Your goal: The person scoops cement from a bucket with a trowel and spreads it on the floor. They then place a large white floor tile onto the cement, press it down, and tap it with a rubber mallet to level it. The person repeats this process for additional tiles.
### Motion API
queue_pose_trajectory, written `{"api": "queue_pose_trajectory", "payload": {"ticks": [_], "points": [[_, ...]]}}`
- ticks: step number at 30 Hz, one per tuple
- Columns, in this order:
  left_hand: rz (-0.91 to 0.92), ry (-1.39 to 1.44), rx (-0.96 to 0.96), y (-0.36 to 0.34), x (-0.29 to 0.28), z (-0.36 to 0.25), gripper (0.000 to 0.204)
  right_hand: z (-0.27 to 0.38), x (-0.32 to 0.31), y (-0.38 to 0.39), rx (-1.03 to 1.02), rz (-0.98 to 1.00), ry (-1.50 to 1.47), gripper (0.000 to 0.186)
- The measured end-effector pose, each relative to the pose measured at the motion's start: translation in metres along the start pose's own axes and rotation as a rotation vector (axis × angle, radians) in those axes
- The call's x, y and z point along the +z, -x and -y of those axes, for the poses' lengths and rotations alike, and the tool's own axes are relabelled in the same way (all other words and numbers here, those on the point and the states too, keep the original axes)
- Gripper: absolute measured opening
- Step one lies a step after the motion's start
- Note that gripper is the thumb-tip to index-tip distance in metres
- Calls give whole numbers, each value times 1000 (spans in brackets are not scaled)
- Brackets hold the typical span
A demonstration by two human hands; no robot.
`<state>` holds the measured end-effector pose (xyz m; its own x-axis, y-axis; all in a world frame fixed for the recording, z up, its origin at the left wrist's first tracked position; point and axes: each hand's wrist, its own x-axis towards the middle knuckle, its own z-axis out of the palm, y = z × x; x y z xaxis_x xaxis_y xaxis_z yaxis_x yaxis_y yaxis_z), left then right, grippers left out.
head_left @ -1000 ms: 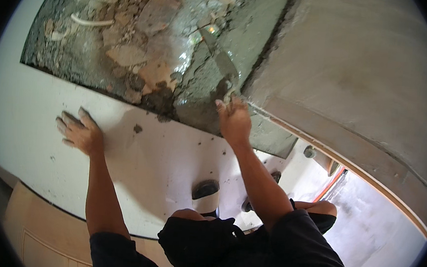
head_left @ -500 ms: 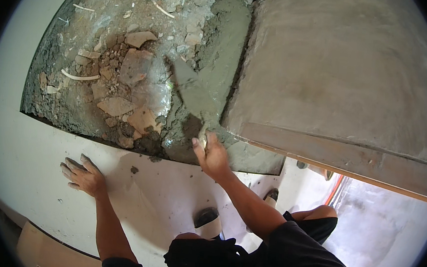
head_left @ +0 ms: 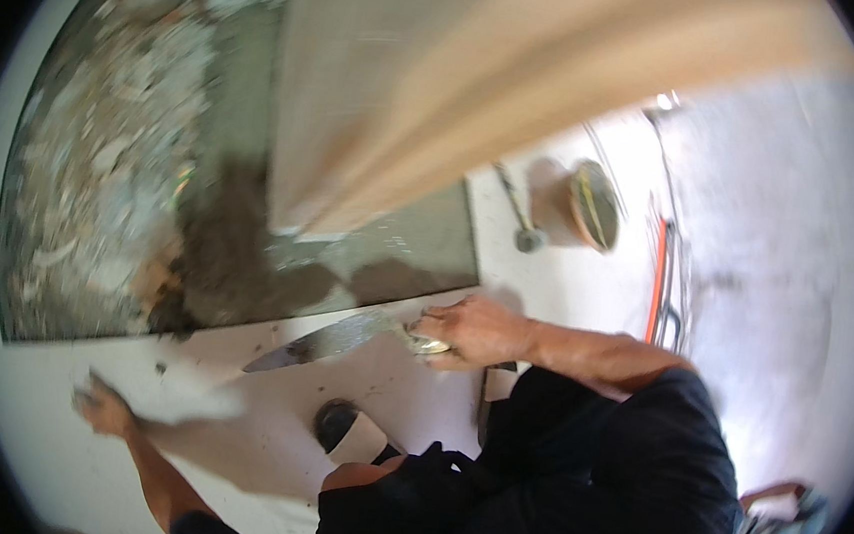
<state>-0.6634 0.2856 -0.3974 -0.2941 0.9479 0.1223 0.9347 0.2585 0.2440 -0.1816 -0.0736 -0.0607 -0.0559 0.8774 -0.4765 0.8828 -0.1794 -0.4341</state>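
Observation:
My right hand (head_left: pixel 477 329) is closed around the handle of a trowel (head_left: pixel 326 343). The trowel's long, mortar-smeared blade points left over the pale floor, beside the near edge of a recess. Off to the left, my left hand (head_left: pixel 103 408) is set down on the pale floor with its fingers spread, slightly blurred. Wet grey mortar (head_left: pixel 388 249) covers the right and near parts of the recess, darker near its front. Broken rubble (head_left: pixel 105 156) fills its left part.
A large panel with a wooden edge (head_left: pixel 520 104) juts over the recess, blurred. Beyond it stand a bucket (head_left: pixel 594 208) and a long-handled tool (head_left: pixel 528 238) with a rounded head. A red-orange strip (head_left: pixel 659 275) and cables lie further right. My shoe (head_left: pixel 336 426) is on the floor.
My right hand has drawn the trowel out of the mortar, toward me and over the floor, its blade turned left. The view has swung right, bringing the bucket into sight.

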Motion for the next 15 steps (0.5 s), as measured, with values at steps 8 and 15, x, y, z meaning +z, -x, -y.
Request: {"api": "queue_pose_trajectory", "payload": {"ticks": [8, 15], "points": [[502, 604, 447, 166, -45, -36, 55, -74, -19, 298, 697, -584, -58, 37], [1189, 525, 891, 296, -100, -175, 46, -33, 61, 514, 1461, -671, -291, 38]]}}
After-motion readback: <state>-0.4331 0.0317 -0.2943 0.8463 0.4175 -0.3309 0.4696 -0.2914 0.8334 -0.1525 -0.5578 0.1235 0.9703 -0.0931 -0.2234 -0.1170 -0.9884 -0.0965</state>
